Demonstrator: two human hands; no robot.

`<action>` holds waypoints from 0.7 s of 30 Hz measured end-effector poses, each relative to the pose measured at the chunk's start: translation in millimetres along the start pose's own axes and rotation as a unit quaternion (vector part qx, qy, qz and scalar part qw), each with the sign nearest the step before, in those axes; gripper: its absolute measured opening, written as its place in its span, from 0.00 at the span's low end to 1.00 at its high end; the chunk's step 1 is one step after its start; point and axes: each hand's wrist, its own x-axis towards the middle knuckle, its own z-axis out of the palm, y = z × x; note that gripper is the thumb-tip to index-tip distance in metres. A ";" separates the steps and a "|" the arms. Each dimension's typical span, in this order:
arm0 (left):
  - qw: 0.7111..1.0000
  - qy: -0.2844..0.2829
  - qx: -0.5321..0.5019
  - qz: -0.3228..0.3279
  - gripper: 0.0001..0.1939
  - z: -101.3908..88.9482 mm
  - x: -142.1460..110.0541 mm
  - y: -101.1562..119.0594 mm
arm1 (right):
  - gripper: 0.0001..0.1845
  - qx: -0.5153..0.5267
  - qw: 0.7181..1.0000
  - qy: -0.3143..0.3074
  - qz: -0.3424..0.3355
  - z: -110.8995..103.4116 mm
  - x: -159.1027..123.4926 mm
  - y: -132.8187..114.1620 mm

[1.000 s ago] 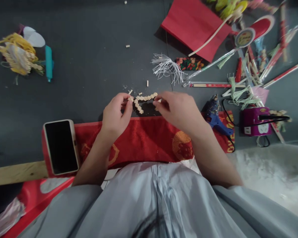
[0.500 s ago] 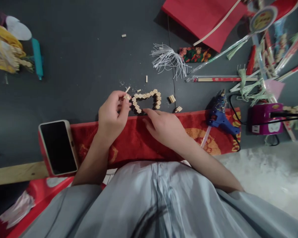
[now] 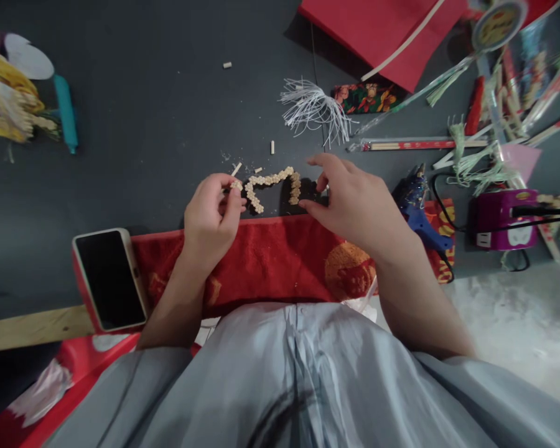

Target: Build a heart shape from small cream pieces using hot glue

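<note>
My left hand (image 3: 214, 208) is closed in a pinch around a small cluster of pale wooden stick pieces (image 3: 236, 185), just left of a curved outline (image 3: 273, 178). That outline consists of many short cut stick ends set side by side, with its lower side gaping toward me. To its right hovers my right hand (image 3: 350, 193), thumb and forefinger spread apart and nothing visible between them. The thumb tip is close to the outline's right arm; I cannot tell if they touch. Loose stick bundles by the right fingers are mostly hidden.
A blue glue gun (image 3: 417, 214) lies right of my right hand, near a purple power socket (image 3: 504, 218). A red towel (image 3: 270, 255) runs along the front edge, with a phone (image 3: 109, 277) at left. White strings (image 3: 312, 112) and red paper (image 3: 378, 37) lie beyond.
My right hand has moved right and away from me, from the lower gap of the outline to beside its right arm, covering the loose bundles there. My left hand has stayed put.
</note>
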 end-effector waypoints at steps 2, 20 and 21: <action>1.000 -0.001 -0.002 -0.002 0.11 -0.3 -0.1 0.2 | 0.30 -0.004 1.000 -0.012 -0.001 -2.1 1.6 0.5; 1.000 -0.020 -0.010 0.007 0.10 2.5 -4.5 -2.7 | 0.35 -0.020 0.996 -0.077 -0.032 0.4 18.9 -1.9; 1.000 -0.018 -0.007 0.012 0.10 2.2 -4.4 -2.8 | 0.35 -0.019 0.996 -0.079 -0.032 0.2 19.0 -2.2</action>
